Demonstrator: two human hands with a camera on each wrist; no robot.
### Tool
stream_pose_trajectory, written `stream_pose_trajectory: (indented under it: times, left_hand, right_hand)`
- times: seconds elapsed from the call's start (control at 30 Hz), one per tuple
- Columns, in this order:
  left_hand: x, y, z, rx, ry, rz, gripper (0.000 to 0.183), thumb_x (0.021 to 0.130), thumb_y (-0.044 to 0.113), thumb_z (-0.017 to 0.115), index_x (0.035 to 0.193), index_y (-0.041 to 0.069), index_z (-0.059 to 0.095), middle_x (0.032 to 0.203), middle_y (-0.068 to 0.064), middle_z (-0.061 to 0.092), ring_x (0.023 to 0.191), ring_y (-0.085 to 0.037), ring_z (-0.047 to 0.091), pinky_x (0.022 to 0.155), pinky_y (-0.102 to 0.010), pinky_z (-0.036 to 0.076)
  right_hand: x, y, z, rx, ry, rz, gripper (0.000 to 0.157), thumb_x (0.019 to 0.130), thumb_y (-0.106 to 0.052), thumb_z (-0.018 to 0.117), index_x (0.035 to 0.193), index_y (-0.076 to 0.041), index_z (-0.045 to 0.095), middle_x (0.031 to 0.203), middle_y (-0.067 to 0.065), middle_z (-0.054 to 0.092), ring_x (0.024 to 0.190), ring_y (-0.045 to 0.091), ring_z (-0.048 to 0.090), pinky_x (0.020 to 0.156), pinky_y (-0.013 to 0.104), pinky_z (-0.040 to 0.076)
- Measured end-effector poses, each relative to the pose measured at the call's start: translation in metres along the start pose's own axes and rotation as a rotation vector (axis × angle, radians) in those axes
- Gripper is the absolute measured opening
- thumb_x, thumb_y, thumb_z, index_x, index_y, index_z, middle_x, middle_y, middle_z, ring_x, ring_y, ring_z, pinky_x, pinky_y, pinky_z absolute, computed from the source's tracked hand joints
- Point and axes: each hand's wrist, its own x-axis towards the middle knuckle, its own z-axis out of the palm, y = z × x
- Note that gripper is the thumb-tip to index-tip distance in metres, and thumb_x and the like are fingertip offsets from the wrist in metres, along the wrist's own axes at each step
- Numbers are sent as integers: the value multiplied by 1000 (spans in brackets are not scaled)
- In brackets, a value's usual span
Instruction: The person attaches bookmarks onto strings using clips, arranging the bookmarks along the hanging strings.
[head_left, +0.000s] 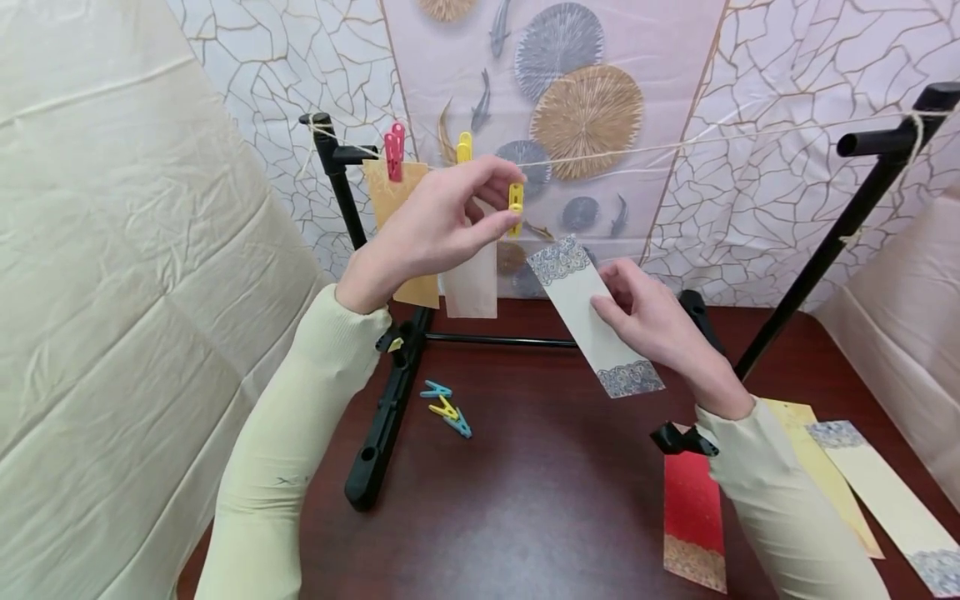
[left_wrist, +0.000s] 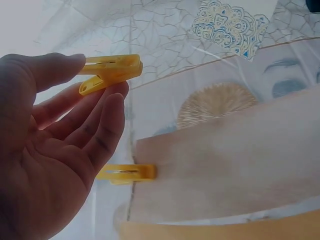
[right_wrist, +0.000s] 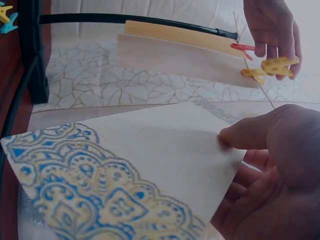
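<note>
Between thumb and fingers, my left hand [head_left: 442, 218] pinches a yellow clothespin [head_left: 516, 207] close to the string [head_left: 622, 152]. My right hand [head_left: 652, 321] holds a white paper strip [head_left: 581, 312] by its long edge; blue lace patterns [right_wrist: 105, 185] decorate both ends, and the strip tilts below the string. To the left, a red clothespin [head_left: 393, 152] clips an orange-tan strip [head_left: 416, 290] to the string. Beside it hangs a pale strip [head_left: 471, 287] under another yellow clothespin [left_wrist: 132, 173], partly hidden behind my left hand in the head view.
A black frame [head_left: 832, 225] carries the string across the dark table [head_left: 525, 500]. Blue and yellow clothespins [head_left: 448, 410] lie by its left foot [head_left: 375, 450]. At right lie a red strip [head_left: 693, 508], a yellow strip [head_left: 825, 475] and another white patterned strip [head_left: 885, 492].
</note>
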Motion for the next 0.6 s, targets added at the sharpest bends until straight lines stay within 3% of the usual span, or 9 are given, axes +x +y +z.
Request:
stream_pose_trajectory:
  times: [0.17, 0.33, 0.6]
  left_hand:
    - [12, 7, -7, -18, 57, 0, 31, 96, 13, 63, 125, 2, 57, 107, -7, 68, 95, -8, 66, 80, -18, 54]
    - [18, 9, -15, 13, 104, -4, 33, 96, 12, 61, 127, 1, 55, 112, -7, 69, 98, -8, 67, 76, -21, 55]
    - [31, 13, -23, 95, 105, -13, 31, 97, 15, 59, 126, 4, 56, 111, -3, 69, 97, -2, 66, 70, -19, 50]
  right_hand:
    - [5, -6, -3, 18, 12, 22, 20, 94, -11, 64, 110, -3, 53, 86, 12, 69, 69, 6, 58, 61, 19, 43]
    - [10, -7, -2, 71, 3, 46, 20, 94, -9, 64, 109, -2, 53, 89, 14, 71, 71, 5, 61, 61, 19, 45]
    - [24, -10, 2, 158, 0, 18, 22, 94, -9, 65, 108, 2, 52, 91, 19, 72, 73, 3, 64, 63, 16, 47]
